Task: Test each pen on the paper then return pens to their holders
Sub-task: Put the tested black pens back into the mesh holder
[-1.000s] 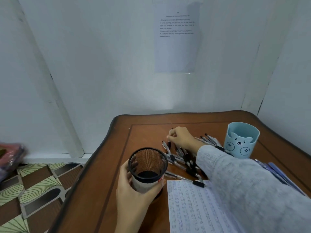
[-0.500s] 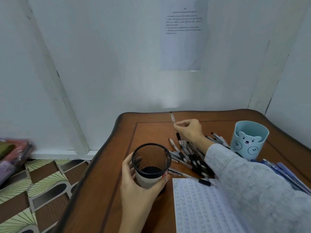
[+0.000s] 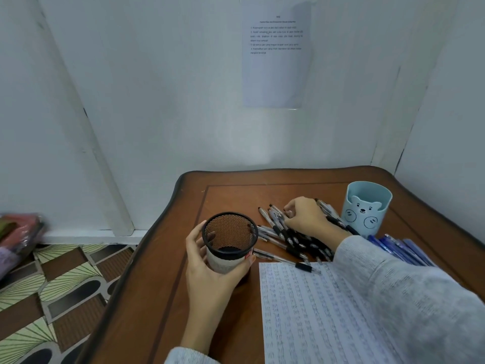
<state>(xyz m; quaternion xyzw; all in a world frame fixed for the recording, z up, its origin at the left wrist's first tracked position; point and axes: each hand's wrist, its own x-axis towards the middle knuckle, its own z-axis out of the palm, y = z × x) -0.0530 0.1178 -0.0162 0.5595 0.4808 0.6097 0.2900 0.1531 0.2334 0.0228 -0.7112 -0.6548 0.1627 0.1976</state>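
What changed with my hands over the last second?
The right hand lifted one pen off the black pen pile, then came back down onto it. The left hand kept gripping the black mesh pen holder; the blue bear cup and paper stayed put.

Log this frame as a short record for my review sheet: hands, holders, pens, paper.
left hand: grips the black mesh pen holder, upright on the wooden table
right hand: on the pile of black pens, fingers curled; unclear whether it grips one
holder contents: no pens showing
blue bear cup: upright, right of the pile, no pens showing inside
blue pens: lying beside the right sleeve
paper: lined sheet covered in marks, at the near edge
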